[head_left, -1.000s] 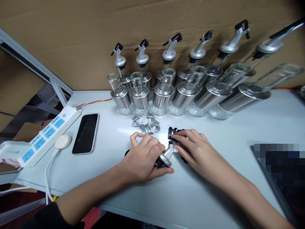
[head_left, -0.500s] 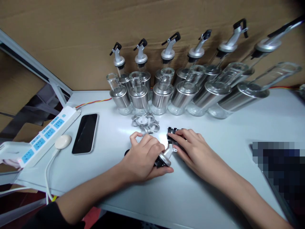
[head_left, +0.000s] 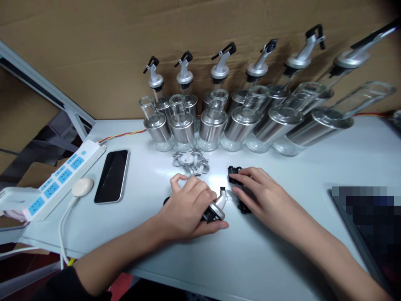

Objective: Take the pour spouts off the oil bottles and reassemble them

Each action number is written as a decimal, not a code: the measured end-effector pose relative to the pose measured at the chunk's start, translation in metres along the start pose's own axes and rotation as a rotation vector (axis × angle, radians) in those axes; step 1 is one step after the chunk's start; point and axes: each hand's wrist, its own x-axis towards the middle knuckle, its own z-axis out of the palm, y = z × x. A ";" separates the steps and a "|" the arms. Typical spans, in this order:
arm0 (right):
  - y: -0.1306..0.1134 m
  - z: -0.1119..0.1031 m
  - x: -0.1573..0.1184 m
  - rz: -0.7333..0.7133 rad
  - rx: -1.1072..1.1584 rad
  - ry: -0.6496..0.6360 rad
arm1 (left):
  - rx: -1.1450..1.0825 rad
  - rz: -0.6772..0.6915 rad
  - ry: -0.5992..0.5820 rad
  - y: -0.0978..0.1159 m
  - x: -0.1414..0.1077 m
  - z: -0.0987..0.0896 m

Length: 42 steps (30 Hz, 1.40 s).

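1. Gripping a silver-grey angled pour spout with a black stopper [head_left: 221, 202]: left hand [head_left: 187, 207], fingers curled around it, thumb below. Spout sits just above the white tabletop [head_left: 266, 263], neck angled up, right of the knuckles.
2. Right hand [head_left: 266, 194]: palm down, thumb and index parted, index tip at the small black plastic clips [head_left: 234, 173]. Can't tell if it pinches one. More black clips [head_left: 244, 207] lie by the thumb.
3. Behind left hand: loose pile of silver-grey round-headed pieces [head_left: 191, 161].
4. Past that: front row, six open-necked glass bottles with steel sleeves [head_left: 214, 125]. Back row, six similar bottles with spouts fitted [head_left: 220, 72].
5. Left side: black-screened phone [head_left: 112, 176], then white power strip with blue sockets [head_left: 64, 175], round white plug [head_left: 82, 187] on it.
6. Far right: dark flat object [head_left: 369, 234], pixelated.
7. Back: brown cardboard panel [head_left: 94, 54].
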 end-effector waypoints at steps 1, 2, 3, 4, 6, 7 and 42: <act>0.000 -0.001 0.000 0.002 -0.004 0.008 | 0.000 0.000 -0.004 0.000 0.000 -0.001; 0.001 -0.003 0.000 0.008 -0.014 0.019 | -0.001 0.000 -0.006 0.000 0.000 -0.001; 0.002 -0.005 0.000 0.019 -0.029 0.032 | -0.004 0.001 -0.006 0.000 0.000 -0.002; 0.003 -0.006 0.001 0.034 -0.048 0.046 | -0.009 0.002 -0.004 0.001 0.000 -0.002; 0.006 -0.008 0.001 0.060 -0.088 0.068 | -0.016 0.003 0.010 0.000 0.000 -0.002; 0.008 -0.009 0.001 0.066 -0.105 0.074 | -0.020 0.005 0.015 0.000 0.000 -0.002; 0.009 -0.008 0.000 0.126 -0.002 0.022 | -0.026 0.005 0.010 0.000 0.000 -0.003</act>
